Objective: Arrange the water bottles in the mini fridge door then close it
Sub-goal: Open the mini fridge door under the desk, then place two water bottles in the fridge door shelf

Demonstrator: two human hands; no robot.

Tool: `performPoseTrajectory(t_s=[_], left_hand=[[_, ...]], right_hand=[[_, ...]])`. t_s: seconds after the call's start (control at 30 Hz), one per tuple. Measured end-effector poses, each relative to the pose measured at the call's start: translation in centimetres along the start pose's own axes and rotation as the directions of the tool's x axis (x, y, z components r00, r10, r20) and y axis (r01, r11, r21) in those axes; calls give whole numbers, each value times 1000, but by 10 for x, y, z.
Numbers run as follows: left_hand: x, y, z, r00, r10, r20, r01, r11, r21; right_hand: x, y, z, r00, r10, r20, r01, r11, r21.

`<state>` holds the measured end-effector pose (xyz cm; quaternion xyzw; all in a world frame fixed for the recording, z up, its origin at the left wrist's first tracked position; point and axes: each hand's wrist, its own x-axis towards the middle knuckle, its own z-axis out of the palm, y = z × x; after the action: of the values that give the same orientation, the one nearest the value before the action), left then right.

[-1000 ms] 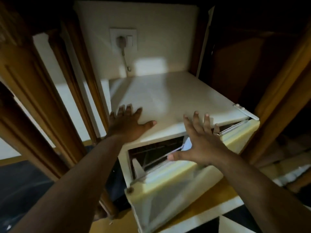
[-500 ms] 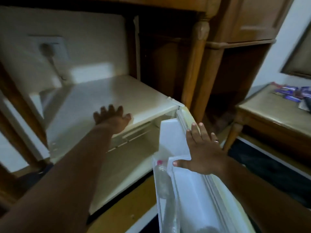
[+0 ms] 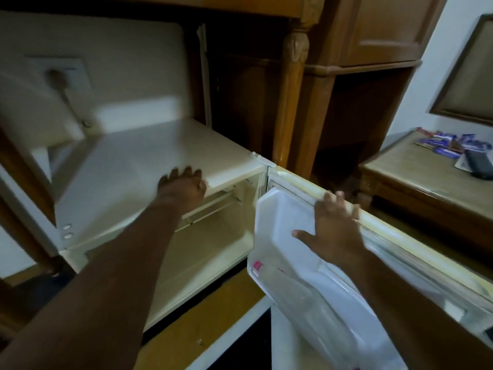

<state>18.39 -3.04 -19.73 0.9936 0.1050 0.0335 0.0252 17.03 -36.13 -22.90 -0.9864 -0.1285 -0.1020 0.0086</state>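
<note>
Head view: one entry, mini fridge with its door swung out.
Water bottle (image 3: 290,287): clear, pink cap, leaning in the lower door shelf, cap toward the fridge body; only one can be made out, the rest of the shelf is blurred.
Fridge door (image 3: 386,231): open wide to the right, white inner liner facing up at the onlooker.
Right hand (image 3: 336,231): flat on the door's inner liner near its top edge, fingers (image 3: 333,200) spread, gripping nothing.
Left hand (image 3: 184,189): palm down on the front edge of the fridge top (image 3: 149,161), fingers lightly curled over the lip, holding nothing.
Fridge cavity (image 3: 213,236): lit, looks bare; a wire shelf shows near the top.
Surroundings: wooden cabinet (image 3: 296,84) around the fridge; side worktop (image 3: 416,172) at far right with blue wrappers (image 3: 450,144).
Step in hand: likely opening the door to reach its shelves; arranging not yet begun.
Next move: probably needs a hand freed to stand the bottle upright.
Change from half a second ago: door swung further open; left hand sits on the same spot on the top.
</note>
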Motion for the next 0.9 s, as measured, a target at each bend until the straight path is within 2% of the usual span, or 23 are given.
performPoseTrajectory(t_s=[0.03, 0.1, 0.17, 0.23, 0.3, 0.37, 0.47, 0.57, 0.73, 0.8, 0.9], left_hand=[[2, 0, -1, 1000, -5, 11, 5, 1000, -5], [5, 0, 0, 999, -17, 29, 17, 1000, -9], [6, 2, 3, 999, -37, 22, 37, 999, -2], [8, 4, 6, 999, -53, -2, 53, 998, 29], [10, 10, 7, 997, -65, -29, 67, 994, 82], [14, 20, 6, 999, -49, -23, 51, 993, 111], [31, 34, 9, 1000, 27, -10, -25, 994, 106], [52, 34, 12, 999, 16, -31, -12, 993, 117], [73, 30, 21, 1000, -15, -22, 19, 984, 177], [73, 29, 23, 999, -24, -32, 29, 987, 157], [73, 27, 24, 999, -31, -24, 34, 988, 151]], right_hand=[[-3, -8, 5, 997, -69, -38, 74, 989, 132], [-9, -26, 19, 979, -195, -61, 203, 897, 392], [-14, -40, 42, 960, -280, 18, 239, 846, 476], [-13, -41, 72, 946, -260, 193, 140, 865, 482], [-3, -28, 100, 912, -134, 388, -67, 884, 463], [9, -8, 128, 867, -14, 498, -195, 910, 365], [22, 16, 167, 812, 66, 579, -238, 944, 227], [36, 22, 192, 743, -8, 670, -178, 962, 209], [56, 12, 203, 606, -76, 792, -212, 944, 253], [58, 6, 204, 584, -73, 808, -228, 941, 250], [61, 5, 202, 603, -69, 795, -294, 907, 302]])
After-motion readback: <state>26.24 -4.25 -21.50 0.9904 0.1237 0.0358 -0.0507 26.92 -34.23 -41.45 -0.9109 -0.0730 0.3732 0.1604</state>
